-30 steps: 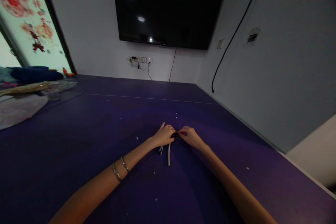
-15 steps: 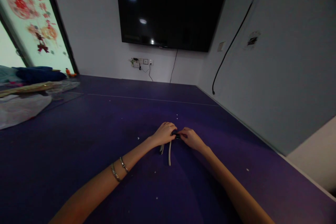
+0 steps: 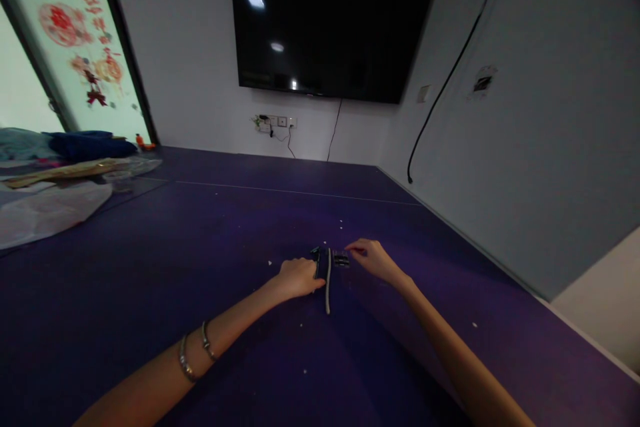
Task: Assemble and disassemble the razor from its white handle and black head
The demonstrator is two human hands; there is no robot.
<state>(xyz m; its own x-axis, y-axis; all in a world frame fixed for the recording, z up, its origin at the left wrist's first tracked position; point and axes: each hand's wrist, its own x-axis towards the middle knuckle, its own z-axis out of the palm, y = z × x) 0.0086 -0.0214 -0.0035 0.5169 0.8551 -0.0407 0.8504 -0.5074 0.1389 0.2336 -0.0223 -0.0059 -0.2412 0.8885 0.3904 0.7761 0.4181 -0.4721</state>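
A pale cable (image 3: 328,283) lies lengthwise on the purple surface between my hands. My left hand (image 3: 299,277), with bracelets on its forearm, is closed around a dark narrow object (image 3: 316,253) just left of the cable. Most of that object is hidden by the fingers and its kind is unclear. Right of the cable is a small flat black piece (image 3: 341,259) with a clear border. My right hand (image 3: 373,259) has its fingertips pinched together at that piece's upper right corner; whether they grip it is too small to tell.
The broad purple surface (image 3: 240,213) carries small white scraps. Plastic bags (image 3: 55,213) and dark blue cloth (image 3: 90,145) lie at the far left. A television (image 3: 335,27) hangs on the wall ahead, and a black cable (image 3: 443,80) dangles at the right wall.
My left hand has come away from the black piece, back and left, onto the dark narrow object. My right hand has shifted slightly right, and the black piece now shows between the hands.
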